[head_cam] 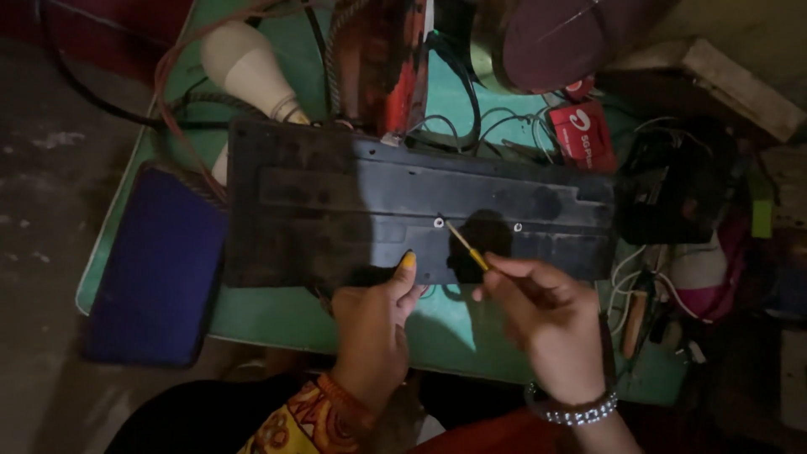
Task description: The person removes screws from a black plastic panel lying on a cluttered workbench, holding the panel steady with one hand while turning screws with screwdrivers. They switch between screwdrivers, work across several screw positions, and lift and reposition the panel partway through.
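Observation:
A black keyboard (336, 202) lies face down across a green table (261, 319), its underside up. My left hand (374, 324) presses on the keyboard's near edge, thumb on the plastic. My right hand (542, 315) grips a small screwdriver (466, 245) with a yellow handle. Its tip rests at a screw (438, 223) near the middle of the keyboard's back. A second screw (518, 227) shows a little to the right.
A white light bulb (244, 63) lies at the back left among cables. A blue rectangular pad (155, 269) hangs over the table's left edge. A red packet (584, 134), a black device (672, 189) and loose tools crowd the right side.

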